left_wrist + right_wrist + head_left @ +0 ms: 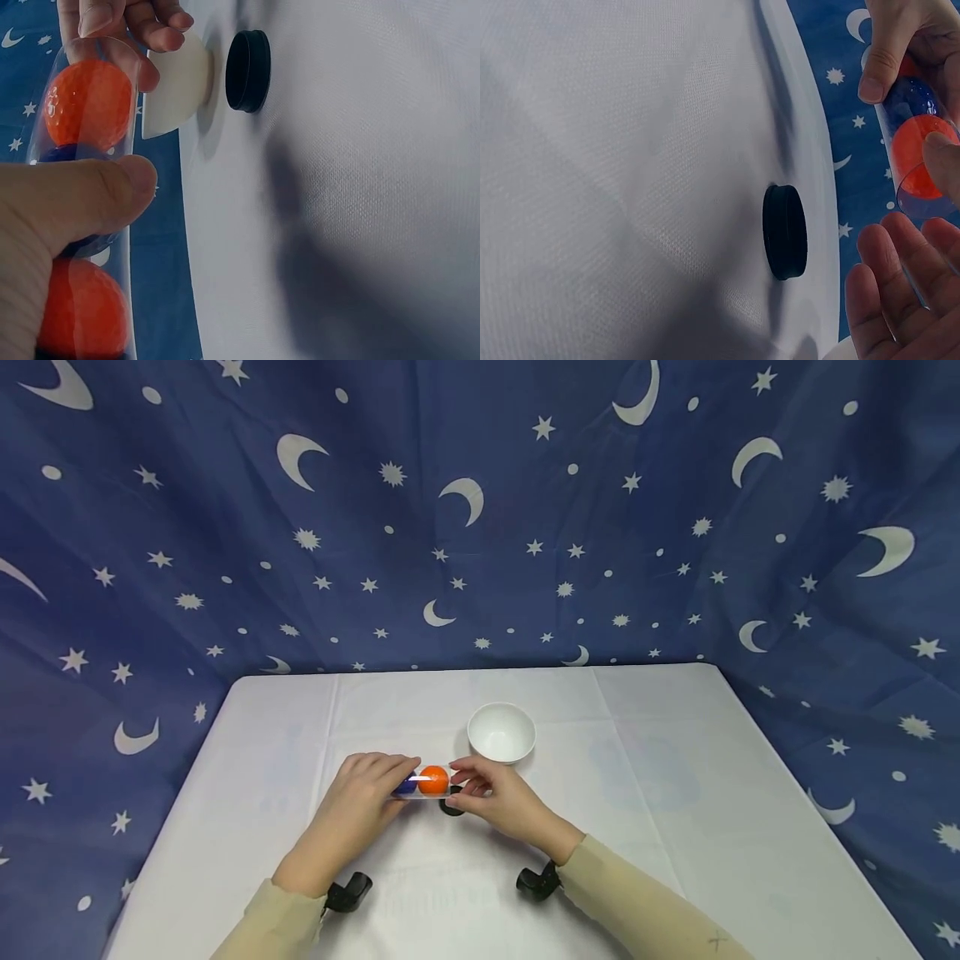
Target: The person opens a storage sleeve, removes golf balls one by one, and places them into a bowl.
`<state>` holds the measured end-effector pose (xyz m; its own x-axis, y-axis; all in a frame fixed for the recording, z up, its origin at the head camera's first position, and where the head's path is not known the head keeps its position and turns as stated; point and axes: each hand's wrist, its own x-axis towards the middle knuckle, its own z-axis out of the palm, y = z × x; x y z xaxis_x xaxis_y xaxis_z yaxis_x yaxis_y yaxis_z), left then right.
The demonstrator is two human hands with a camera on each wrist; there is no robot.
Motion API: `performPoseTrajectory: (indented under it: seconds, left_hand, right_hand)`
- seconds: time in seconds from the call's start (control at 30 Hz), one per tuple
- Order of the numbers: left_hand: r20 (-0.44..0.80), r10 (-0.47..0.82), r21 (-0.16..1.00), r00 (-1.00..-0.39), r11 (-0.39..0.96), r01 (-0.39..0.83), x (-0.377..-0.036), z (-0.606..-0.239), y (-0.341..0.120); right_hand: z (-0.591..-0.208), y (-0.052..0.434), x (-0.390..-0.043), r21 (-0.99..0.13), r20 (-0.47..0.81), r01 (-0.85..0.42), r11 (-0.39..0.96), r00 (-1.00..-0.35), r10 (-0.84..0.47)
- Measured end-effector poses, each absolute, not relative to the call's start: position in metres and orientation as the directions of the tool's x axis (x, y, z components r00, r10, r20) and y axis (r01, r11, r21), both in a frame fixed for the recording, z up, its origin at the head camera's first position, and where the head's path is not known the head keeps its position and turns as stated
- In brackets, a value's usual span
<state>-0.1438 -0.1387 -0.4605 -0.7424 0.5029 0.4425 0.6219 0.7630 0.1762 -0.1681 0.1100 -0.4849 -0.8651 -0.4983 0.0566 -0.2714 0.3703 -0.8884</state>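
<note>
A clear plastic tube (426,782) is held level just above the white table (675,810). Inside it show an orange ball (433,779) and a blue ball (407,785). My left hand (397,779) grips the tube's left part, thumb (75,202) across it, over a blue ball (60,154) that lies between two orange balls (86,105). My right hand (461,778) pinches the tube's open right end, thumb on the wall over the orange ball (919,161). A black cap (451,808) lies on the table just under that end, seen on edge as the black cap (784,232).
A white bowl (501,732) stands upright just behind the hands, with nothing seen inside. A blue cloth (480,527) with stars and moons hangs behind and beside the table. Black wrist cameras (348,892) sit on both wrists.
</note>
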Motion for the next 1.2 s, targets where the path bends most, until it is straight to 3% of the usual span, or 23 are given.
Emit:
performPoseTrajectory:
  seconds: [0.37, 1.2]
  left_hand:
    - [0.431, 0.528, 0.132, -0.732, 0.765, 0.63, -0.147, -0.457, -0.138]
    - [0.487, 0.5, 0.173, -0.716, 0.748, 0.641, -0.145, -0.452, -0.135]
  right_hand:
    - [-0.487, 0.113, -0.173, -0.898, 0.037, -0.25, 0.363, -0.864, -0.503]
    - [-0.476, 0.127, -0.169, -0.876, 0.089, -0.293, 0.382, -0.879, -0.469]
